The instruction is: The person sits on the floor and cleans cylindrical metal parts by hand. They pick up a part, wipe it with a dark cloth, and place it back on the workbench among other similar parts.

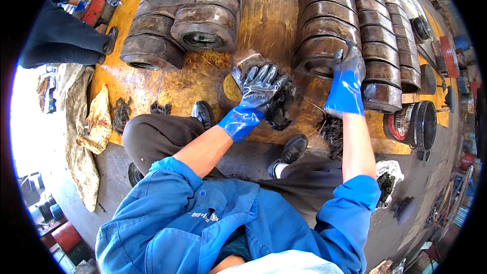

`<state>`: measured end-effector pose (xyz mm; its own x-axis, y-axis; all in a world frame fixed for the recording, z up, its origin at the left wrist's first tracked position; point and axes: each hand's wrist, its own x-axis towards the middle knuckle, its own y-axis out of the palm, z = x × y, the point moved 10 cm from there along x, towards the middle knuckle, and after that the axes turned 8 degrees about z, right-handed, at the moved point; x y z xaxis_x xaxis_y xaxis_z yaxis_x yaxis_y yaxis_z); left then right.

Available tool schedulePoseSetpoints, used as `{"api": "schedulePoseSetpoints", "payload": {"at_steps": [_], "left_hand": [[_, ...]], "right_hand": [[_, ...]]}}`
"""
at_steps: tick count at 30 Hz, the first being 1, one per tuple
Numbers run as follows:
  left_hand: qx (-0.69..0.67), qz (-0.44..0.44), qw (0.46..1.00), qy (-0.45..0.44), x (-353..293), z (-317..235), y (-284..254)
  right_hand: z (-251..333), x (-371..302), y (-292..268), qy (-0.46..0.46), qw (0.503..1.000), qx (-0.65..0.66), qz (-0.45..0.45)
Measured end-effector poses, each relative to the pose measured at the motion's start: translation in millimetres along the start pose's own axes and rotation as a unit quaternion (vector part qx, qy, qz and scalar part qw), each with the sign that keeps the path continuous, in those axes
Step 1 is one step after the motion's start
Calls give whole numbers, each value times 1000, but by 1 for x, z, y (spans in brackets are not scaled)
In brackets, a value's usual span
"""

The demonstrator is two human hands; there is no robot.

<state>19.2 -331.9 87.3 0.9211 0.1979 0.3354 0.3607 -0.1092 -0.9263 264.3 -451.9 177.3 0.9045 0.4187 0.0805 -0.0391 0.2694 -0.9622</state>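
Small pale lettering sat on the blue jacket, too unclear to read! Farther out, the left hand's fingers gripped a dark rag; the right hand, the one nearer the front metal ring, had its fingers parted, the ring at their 9 o'clock, its row stretching toward 12!

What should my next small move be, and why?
Probably bring the greasy black cloth-like wad at your blue-gloved left hand over to the stained brown metal ring by your blue-gloved right hand, since the ring's surface looks dark and oily and the wad sits a short reach away.
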Motion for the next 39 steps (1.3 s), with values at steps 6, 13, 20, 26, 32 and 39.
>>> {"api": "schedulePoseSetpoints", "payload": {"at_steps": [6,13,20,26,32,39], "left_hand": [[-28,44,998,-45,12,7,15],[-108,122,970,-179,54,107,35],[-331,232,909,-103,71,168,59],[-220,301,904,-209,45,273,154],[-83,343,911,-213,9,316,228],[33,358,917,-174,-11,305,265]], "right_hand": [[-59,73,73,39,996,-81,17],[-62,91,121,-21,990,-126,-57],[-47,85,111,-47,981,-110,-152],[-44,81,108,-83,970,-79,-216],[-43,79,114,-115,964,-68,-229],[-48,79,116,-106,966,-74,-222]]}}
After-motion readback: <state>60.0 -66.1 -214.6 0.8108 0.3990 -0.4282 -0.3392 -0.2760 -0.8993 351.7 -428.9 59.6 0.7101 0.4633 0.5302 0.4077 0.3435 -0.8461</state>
